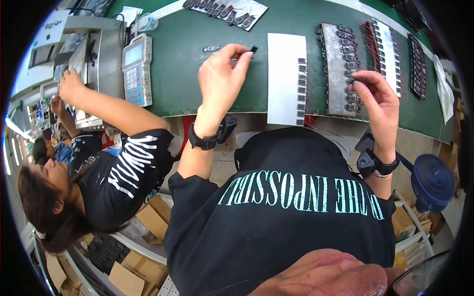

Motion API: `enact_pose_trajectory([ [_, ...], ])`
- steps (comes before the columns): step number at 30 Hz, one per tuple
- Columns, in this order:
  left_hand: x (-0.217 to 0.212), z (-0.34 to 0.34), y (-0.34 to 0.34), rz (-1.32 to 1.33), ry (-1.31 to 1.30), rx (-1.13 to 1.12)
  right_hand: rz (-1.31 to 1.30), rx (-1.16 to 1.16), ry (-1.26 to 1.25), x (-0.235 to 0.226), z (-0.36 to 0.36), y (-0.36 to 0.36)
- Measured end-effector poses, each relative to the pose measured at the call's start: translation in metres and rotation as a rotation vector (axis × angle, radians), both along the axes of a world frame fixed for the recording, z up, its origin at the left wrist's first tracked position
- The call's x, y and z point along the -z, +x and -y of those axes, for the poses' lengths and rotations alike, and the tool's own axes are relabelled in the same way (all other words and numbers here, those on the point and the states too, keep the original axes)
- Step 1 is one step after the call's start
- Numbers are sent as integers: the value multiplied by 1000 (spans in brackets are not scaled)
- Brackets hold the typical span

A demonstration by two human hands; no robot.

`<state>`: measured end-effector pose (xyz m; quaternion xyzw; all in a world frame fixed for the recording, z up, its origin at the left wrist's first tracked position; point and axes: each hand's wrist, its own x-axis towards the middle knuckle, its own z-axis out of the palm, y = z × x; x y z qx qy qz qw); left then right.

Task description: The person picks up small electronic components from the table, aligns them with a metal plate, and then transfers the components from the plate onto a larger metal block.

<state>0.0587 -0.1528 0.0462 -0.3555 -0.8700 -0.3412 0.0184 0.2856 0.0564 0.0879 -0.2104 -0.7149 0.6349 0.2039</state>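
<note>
My left hand [221,79] is raised over the green table, its thumb and forefinger pinching a small black part [254,49]. My right hand [377,101] bends over the right edge of a grey metal plate [334,74], thumb and fingertips closed on a small dark piece [352,81] at the row of black parts there. Between my hands lies a white strip [282,79]. Along its right side runs a column of small black square parts [301,91] with thin red wires. A loose small part [211,48] lies just beyond my left hand.
More plates of black parts lie at the far edge [232,14] and to the right [390,54], beside a black rack [417,66]. A grey keypad device [138,71] stands left. A co-worker [108,172] sits close on my left. A blue fan [432,181] stands right.
</note>
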Motion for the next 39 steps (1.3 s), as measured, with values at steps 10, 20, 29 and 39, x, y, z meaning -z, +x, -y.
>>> enact_pose_trajectory([
  [10,-16,-25,47,639,205,301,139,-251,50,6,16,-47],
  [20,7,-27,58,955,507,228,120,-122,80,22,19,-53],
  [29,-6,-26,35,1050,490,195,164,-216,366,1,18,-87],
  [39,-10,-15,25,1058,506,290,258,-419,-333,6,1,-99],
])
